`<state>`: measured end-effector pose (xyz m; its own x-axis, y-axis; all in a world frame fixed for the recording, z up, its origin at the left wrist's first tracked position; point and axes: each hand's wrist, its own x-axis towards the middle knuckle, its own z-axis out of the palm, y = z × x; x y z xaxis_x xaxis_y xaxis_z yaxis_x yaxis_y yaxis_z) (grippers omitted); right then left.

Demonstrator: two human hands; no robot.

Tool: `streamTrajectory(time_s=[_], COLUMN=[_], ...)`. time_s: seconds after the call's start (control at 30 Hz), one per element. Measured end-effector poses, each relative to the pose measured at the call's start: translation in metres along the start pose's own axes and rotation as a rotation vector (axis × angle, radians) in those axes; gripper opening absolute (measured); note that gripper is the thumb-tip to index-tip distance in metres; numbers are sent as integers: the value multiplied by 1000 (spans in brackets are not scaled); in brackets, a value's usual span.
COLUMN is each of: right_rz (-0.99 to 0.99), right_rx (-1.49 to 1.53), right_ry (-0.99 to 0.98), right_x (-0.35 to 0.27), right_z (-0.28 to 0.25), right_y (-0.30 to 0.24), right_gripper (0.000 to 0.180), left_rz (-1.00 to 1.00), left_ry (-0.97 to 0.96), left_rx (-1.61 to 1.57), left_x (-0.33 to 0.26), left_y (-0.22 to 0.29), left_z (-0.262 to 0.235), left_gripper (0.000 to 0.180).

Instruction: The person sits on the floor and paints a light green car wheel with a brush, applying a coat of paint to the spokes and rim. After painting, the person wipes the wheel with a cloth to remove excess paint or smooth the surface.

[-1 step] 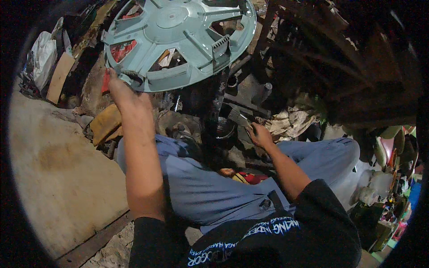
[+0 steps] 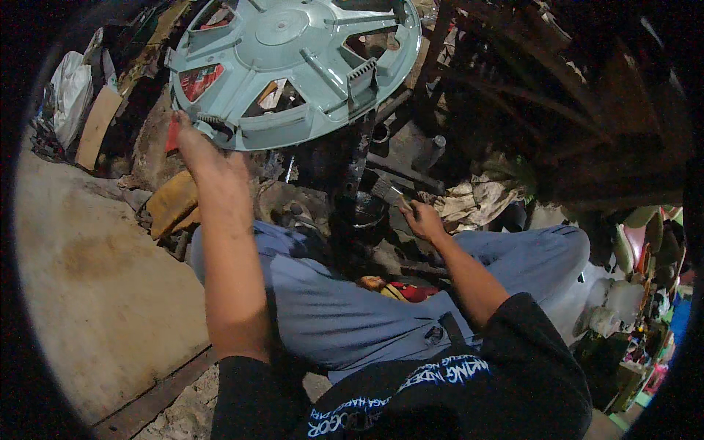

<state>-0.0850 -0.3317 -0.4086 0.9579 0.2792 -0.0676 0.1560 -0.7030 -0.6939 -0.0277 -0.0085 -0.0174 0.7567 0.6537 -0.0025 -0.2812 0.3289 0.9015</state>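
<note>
At the far left we see a crumpled white plastic bag (image 2: 71,103) with a strip of cardboard (image 2: 98,130) just right of it. Nearer on the left lies a broad tan board (image 2: 103,271), stained brown in one patch. Right of the board sits a yellow block-like piece (image 2: 173,204). Our left hand (image 2: 209,155) holds the near left rim of a pale blue-green wheel cover (image 2: 282,28); some of its fingers are hidden by the rim. The cover is raised on the far side, left of centre, with its clips and ribs showing between the openings. Nearer, we have our blue-grey trousers (image 2: 345,301) spread across the middle. Beyond them stands a dark round container (image 2: 369,211). At its right, our right hand (image 2: 422,220) is closed around the handle of a flat brush (image 2: 387,192), bristles pointing far and left; we cannot tell whether they touch the container. Farther right lies a crumpled pale cloth (image 2: 477,204).
</note>
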Motion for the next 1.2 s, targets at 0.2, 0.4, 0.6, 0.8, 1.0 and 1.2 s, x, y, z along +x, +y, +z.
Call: streamTrajectory(time_s=[0.2,0.4,0.6,0.8,1.0,1.2], right_rz=[181,179,-28,-136,-168,-234], right_rx=[72,-55,-240,-610,-518,-483], right_ry=[-114,42,-38,-309,-169,-170], right_x=[16,20,64,105,106,107], right_z=[27,36,4,-23,-10,-9], right_y=[16,34,25,24,22,16], right_gripper=[63,53,38,42,51,49], left_rz=[26,-30,-70,-94,-88,-60], left_ry=[99,186,188,198,208,117], left_rx=[36,-16,21,43,64,101], left_x=[-7,10,29,13,11,7], left_y=[6,8,10,16,16,20], left_z=[12,15,-2,18,22,17], left_gripper=[53,50,47,49,51,50])
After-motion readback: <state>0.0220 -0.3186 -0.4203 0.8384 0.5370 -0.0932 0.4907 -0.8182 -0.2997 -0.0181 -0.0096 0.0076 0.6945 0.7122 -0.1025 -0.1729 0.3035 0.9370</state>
